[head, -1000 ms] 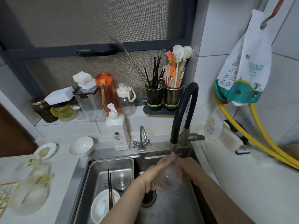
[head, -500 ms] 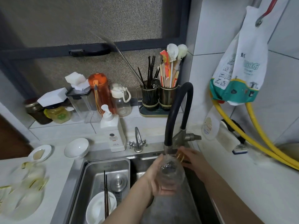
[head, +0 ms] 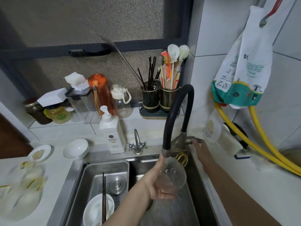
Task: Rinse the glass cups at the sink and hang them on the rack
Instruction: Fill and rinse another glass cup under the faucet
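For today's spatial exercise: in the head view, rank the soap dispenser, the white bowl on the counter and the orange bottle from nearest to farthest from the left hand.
From the left hand, which grips the glass cup:
1. Soap dispenser, behind the sink, up-left.
2. White bowl, on the left counter.
3. Orange bottle, back on the sill.

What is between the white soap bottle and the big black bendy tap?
In the head view, a small silver metal tap with two little knobs stands between the white pump soap bottle and the black curved faucet hose.

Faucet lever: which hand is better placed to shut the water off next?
Right. The right hand is free, fingers reaching at the faucet lever beside the spout base. The left hand grips the glass cup under the running black spout, so it is occupied.
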### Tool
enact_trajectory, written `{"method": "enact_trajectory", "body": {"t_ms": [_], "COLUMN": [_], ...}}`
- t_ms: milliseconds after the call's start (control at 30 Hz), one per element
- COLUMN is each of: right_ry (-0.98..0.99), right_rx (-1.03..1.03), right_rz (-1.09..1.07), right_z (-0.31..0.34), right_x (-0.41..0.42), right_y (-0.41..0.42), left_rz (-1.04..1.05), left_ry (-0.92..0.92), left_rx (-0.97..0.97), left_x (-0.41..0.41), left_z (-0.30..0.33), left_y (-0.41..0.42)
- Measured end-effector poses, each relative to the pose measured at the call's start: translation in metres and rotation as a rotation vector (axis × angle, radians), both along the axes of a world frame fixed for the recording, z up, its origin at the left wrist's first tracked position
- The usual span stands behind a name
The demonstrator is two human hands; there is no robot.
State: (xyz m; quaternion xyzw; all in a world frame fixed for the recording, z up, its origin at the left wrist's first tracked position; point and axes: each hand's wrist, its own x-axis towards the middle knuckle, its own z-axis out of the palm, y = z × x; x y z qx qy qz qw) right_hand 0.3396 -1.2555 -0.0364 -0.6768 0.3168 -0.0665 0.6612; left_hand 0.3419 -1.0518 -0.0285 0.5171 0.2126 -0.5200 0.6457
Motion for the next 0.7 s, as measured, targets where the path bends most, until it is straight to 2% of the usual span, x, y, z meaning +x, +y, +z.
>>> {"method": "enact_trajectory", "body": {"t_ms": [367, 433, 533, 700], "right_ry": [-0.025, -0.038, -0.021, 0.025], "right_rx": [-0.088, -0.167, -0.175, -0.130], "right_rz": [0.041, 0.058, 0.080, 0.056], "right_z": [0.000, -0.023, -0.080, -0.018], "right_x": [0.016, 0.020, 0.032, 0.019], "right_y": [-0.010, -0.023, -0.058, -0.017], "left_rz": [-0.026, -0.051, -0.103, -0.162], "left_ry": [-0.081, -0.097, -0.152, -0.194], "left_rx": [0.045, 0.045, 0.051, 0.126], "left_x": [0.002, 0.001, -0.001, -0.005], "left_z": [-0.001, 0.000, 0.002, 0.002], "left_y": [0.000, 0.001, 0.001, 0.005]}}
